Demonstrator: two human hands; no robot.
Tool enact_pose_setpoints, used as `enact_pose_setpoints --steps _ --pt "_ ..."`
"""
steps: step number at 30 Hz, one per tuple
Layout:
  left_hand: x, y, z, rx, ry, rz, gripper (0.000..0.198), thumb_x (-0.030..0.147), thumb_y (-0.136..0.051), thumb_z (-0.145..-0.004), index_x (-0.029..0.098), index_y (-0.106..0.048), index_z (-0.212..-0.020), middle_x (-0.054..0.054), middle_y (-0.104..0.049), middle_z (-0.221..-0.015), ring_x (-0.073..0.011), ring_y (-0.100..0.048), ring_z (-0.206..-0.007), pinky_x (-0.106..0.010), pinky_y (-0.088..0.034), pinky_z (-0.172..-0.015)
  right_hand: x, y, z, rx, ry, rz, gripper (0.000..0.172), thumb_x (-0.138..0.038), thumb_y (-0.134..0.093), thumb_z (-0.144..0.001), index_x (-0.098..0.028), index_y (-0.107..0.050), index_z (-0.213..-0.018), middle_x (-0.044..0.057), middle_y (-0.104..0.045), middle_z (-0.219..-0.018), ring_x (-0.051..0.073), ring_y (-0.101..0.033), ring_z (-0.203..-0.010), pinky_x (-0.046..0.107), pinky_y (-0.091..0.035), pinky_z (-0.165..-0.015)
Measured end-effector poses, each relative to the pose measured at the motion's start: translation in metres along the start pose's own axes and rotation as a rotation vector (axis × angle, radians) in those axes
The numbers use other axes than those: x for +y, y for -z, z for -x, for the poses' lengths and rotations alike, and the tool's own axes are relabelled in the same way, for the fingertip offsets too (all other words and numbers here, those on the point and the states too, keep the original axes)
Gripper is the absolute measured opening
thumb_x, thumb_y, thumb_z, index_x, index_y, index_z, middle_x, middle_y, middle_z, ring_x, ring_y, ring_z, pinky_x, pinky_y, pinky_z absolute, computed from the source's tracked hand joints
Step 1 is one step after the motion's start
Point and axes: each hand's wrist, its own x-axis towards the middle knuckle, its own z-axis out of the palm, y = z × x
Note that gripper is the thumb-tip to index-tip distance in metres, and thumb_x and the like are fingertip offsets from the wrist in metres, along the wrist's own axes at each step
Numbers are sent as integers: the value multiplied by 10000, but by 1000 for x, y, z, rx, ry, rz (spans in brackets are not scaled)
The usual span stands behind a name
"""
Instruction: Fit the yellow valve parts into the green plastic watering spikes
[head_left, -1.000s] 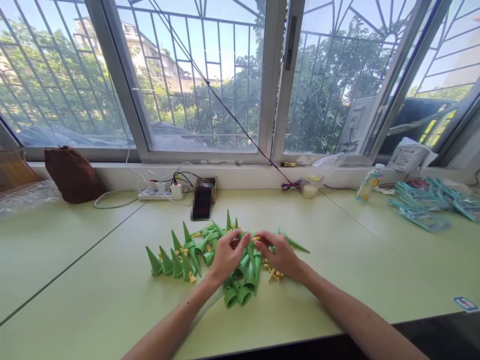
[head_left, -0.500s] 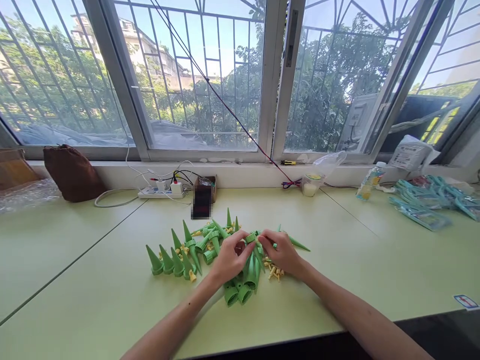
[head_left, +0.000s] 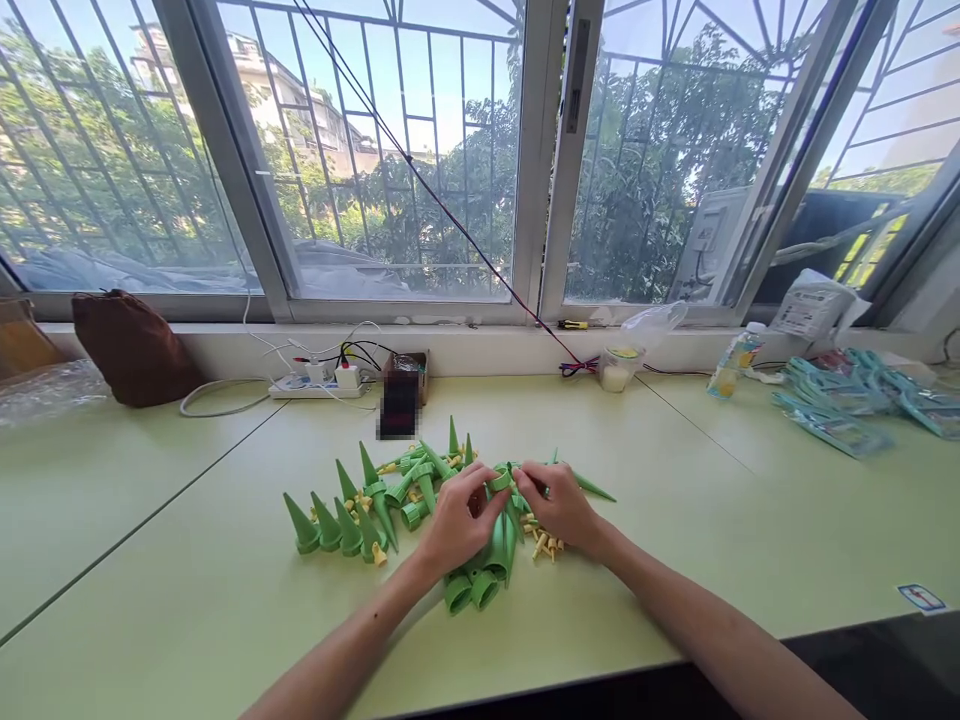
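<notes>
My left hand (head_left: 459, 515) is closed around the ringed end of a green plastic spike (head_left: 500, 482), a cone-shaped plant watering spike by its look. Against that end, my right hand (head_left: 561, 503) pinches with thumb and forefinger; whatever is between them is too small and covered to make out. Below the hands lie loose green spikes (head_left: 496, 553), their hollow ends towards me. Small yellow nozzle-like pieces (head_left: 546, 544) are scattered beside my right hand. To the left, several green cones (head_left: 327, 528) stand point up, with a yellow piece (head_left: 379, 554) by the nearest.
More green spikes and caps (head_left: 420, 480) are heaped behind my left hand. Further back are a power strip (head_left: 311, 387), a dark pixelated device (head_left: 399, 408), a lidded cup (head_left: 619, 370), a bottle (head_left: 735, 362) and teal packages (head_left: 840, 400). A brown bag (head_left: 135, 350) sits at left.
The view has shifted slightly, so the scene sits a little further left. Both hands stay together at the green spike, with only a small shift of the fingers.
</notes>
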Motion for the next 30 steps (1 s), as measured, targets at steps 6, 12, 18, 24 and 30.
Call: enact_pose_setpoints --steps 6,12,18,24,30 --pt "1 0 -1 36 31 40 131 264 -621 -845 163 -577 -774 31 -457 -675 -87 -431 -536 -217 -330 -503 -3 0 0 3 -35 -72 240 -335 -442 -980 -183 -555 -833 -54 -465 -583 95 -383 -511 224 -326 -533" --pt "-2 0 -2 39 93 112 176 292 -631 -844 161 -568 -746 39 -443 -646 -83 -417 -531 -212 -313 -493 -7 2 0 28 -18 -164 212 -325 -494 -962 -186 -572 -1102 16 -623 -778 127 -535 -611 234 -437 -575" --pt "-4 0 -1 50 97 118 228 356 -597 -881 159 -576 -768 36 -446 -638 -86 -418 -530 -216 -322 -496 -6 2 0 33 15 -162 180 -284 -507 -950 -189 -600 -1071 48 -666 -841 156 -603 -702 264 -499 -646" --pt "-2 1 -1 57 52 42 230 350 -601 -880 161 -580 -751 28 -459 -655 -93 -425 -550 -223 -328 -512 -2 0 0 34 21 -155 164 -257 -509 -940 -180 -615 -1039 37 -673 -810 147 -592 -671 254 -489 -636" --pt "-1 2 -1 58 23 0 266 347 -605 -874 169 -522 -695 30 -447 -640 -98 -422 -553 -224 -326 -516 -3 0 -1 47 20 -101 166 -261 -514 -937 -164 -642 -894 4 -616 -677 122 -495 -575 235 -413 -579"
